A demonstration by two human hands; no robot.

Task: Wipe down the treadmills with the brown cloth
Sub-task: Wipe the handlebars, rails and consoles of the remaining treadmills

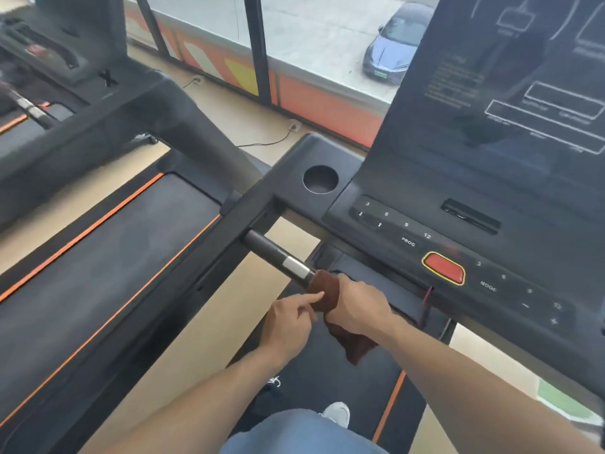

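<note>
Brown cloth [330,294] sat wrapped over the near end of the treadmill's handlebar [278,255], with a loose tail hanging down below the wrist. The right hand [358,306] clamped it there, fingers curled over cloth and bar together. The left hand [289,317] came in just beside it, index finger stretched out and touching the cloth edge, other fingers loosely bent; it held nothing.

The bar's long axis ran diagonally, from the frame joint at upper left down toward the person at lower right. The cloth covered only the near end. The silver sensor band [296,267] and the black tube beyond it lay uncovered, up and left of the grip. So the unwiped length probably lay away from the person along that axis, and the next stroke likely called for a slide up-left along the bar. The right hand was the one on the cloth; the left was nearer the bare section.

The console [458,244] with its red stop button [443,268] stood to the right, apart from both hands. A second treadmill [98,244] stood at the left.
</note>
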